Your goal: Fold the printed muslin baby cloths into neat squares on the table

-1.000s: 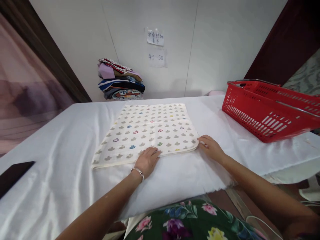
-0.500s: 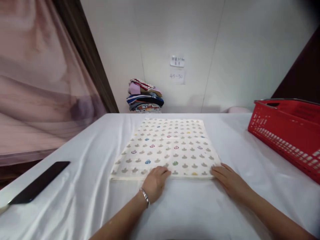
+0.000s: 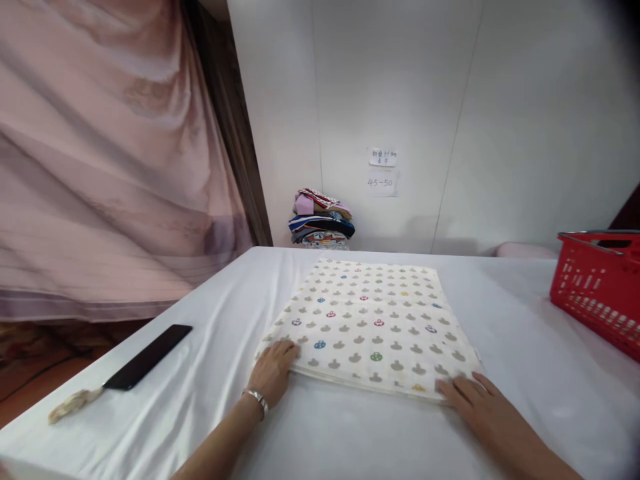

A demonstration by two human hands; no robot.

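Note:
A folded cream cloth [image 3: 373, 320] printed with small grey and coloured shapes lies flat on the white-covered table [image 3: 150, 413]. My left hand [image 3: 274, 371], with a bracelet at the wrist, rests on the cloth's near left corner, fingers curled over the edge. At the near right corner lies my right hand [image 3: 480, 408], its fingers stretched flat on the cloth's edge.
A red plastic basket [image 3: 597, 288] stands at the right edge of the table. A dark phone [image 3: 149, 356] lies at the left. Folded clothes [image 3: 321, 220] are stacked at the back by the white wall. A pink curtain [image 3: 110, 160] hangs on the left.
My left hand has slid from the middle of the near edge to the near left corner. The right hand stays at the right corner. The camera has turned left and up.

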